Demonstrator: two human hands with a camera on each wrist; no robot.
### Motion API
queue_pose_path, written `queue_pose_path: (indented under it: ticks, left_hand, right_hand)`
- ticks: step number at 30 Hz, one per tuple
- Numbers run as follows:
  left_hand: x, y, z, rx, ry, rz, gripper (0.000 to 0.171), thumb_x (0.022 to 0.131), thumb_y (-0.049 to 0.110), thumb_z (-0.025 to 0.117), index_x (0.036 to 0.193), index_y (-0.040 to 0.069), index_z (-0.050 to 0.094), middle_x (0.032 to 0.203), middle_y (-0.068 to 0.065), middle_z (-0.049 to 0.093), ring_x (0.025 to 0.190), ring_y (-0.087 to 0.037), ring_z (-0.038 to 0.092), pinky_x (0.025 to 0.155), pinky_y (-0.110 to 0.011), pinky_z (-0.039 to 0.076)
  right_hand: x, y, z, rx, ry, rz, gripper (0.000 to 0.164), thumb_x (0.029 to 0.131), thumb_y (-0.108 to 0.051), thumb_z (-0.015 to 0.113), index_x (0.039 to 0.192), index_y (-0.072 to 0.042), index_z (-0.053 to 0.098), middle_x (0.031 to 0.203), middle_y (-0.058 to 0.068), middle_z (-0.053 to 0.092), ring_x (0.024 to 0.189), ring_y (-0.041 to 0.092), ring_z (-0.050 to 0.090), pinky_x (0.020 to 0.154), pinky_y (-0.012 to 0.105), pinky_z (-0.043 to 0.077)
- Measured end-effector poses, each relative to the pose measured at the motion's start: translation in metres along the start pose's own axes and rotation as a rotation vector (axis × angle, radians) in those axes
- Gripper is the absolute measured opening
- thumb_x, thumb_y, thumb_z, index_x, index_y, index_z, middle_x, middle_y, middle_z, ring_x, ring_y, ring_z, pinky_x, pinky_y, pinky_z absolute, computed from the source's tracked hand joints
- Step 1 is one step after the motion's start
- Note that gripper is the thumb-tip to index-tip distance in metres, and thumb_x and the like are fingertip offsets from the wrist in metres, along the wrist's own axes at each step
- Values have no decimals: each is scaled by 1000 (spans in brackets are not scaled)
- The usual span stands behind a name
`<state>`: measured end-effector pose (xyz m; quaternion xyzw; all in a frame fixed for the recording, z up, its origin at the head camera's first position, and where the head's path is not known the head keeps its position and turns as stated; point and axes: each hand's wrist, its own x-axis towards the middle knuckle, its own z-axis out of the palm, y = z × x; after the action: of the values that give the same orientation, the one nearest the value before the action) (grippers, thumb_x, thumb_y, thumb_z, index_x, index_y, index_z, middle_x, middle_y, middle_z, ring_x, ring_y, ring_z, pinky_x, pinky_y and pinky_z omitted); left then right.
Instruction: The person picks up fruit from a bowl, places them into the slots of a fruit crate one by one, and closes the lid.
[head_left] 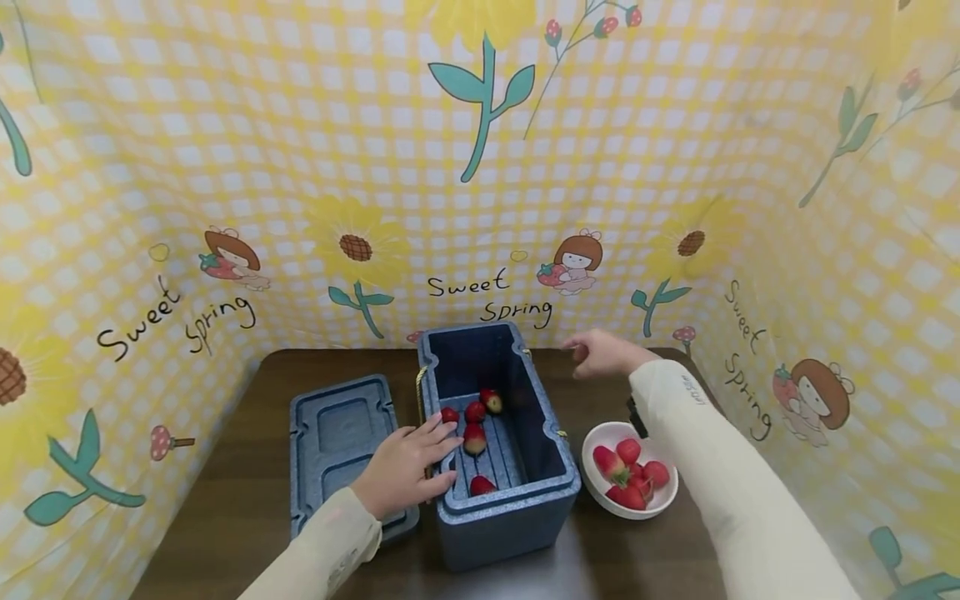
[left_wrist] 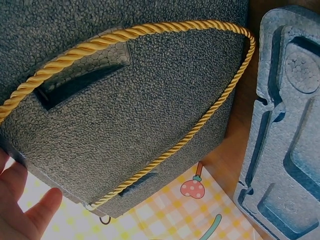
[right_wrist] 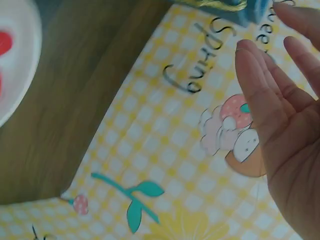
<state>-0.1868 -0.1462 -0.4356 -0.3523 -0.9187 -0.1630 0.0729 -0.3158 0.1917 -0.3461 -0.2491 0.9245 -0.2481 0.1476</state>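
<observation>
A blue-grey foam box (head_left: 502, 533) stands uncovered on the table with several strawberries (head_left: 474, 440) on its ribbed floor. My left hand (head_left: 405, 468) rests on the box's left rim, its fingers reaching over the edge near the strawberries. In the left wrist view, the thumb (left_wrist: 46, 207) is apart from the other fingers at the rim. Past the box's right side, my right hand (head_left: 606, 353) is in the air and holds nothing. Its fingers are loosely extended in the right wrist view. Under the right forearm, a white bowl (head_left: 628, 512) holds several more strawberries (head_left: 628, 452).
Left of the box lies its foam lid (head_left: 341, 417), partly behind the left forearm. A twisted yellow rope (left_wrist: 165, 26) loops along the box's side. The dark wooden table (head_left: 225, 500) is bordered by a yellow checked cloth (head_left: 480, 233) with flower prints.
</observation>
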Motion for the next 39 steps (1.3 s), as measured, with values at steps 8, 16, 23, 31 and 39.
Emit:
queue_pose_path:
  ticks: [8, 16, 23, 31, 39]
  left_hand:
    - [-2, -1, 2, -7, 25, -2, 47, 91, 37, 57, 129, 10, 62, 137, -8, 54, 133, -27, 42, 96, -49, 43]
    - [-2, -2, 6, -16, 35, 12, 46, 91, 35, 58, 129, 10, 62, 137, -9, 54, 133, -28, 42, 96, -49, 43]
    - [-4, -2, 4, -34, 47, 5, 46, 89, 33, 61, 128, 9, 63, 136, -9, 55, 132, -29, 43, 95, -50, 43]
    - [-5, -2, 2, -15, 25, 1, 47, 89, 34, 60, 129, 10, 62, 137, -9, 54, 133, -29, 42, 97, -50, 42]
    - [-4, -1, 6, -24, 29, -5, 46, 90, 35, 59, 130, 11, 62, 138, -8, 54, 134, -28, 41, 97, -49, 42]
  right_hand:
    - [-32, 30, 5, -30, -55, 15, 47, 76, -18, 76, 116, 3, 63, 92, 12, 66, 85, 25, 62, 74, 38, 53]
    - [-54, 63, 29, 52, 102, 122, 42, 77, -6, 72, 116, 6, 61, 90, 11, 67, 87, 27, 63, 75, 40, 53]
    - [-65, 95, 69, 222, 86, 190, 45, 76, -4, 71, 118, 9, 58, 96, 18, 66, 81, 25, 65, 67, 36, 55]
    - [-74, 109, 110, 290, 75, 345, 52, 72, -2, 75, 122, 1, 60, 104, 19, 60, 78, 21, 61, 70, 38, 55]
    - [-77, 125, 144, 339, 159, 265, 56, 68, 2, 78, 121, 1, 60, 100, 20, 58, 81, 27, 55, 63, 34, 52]
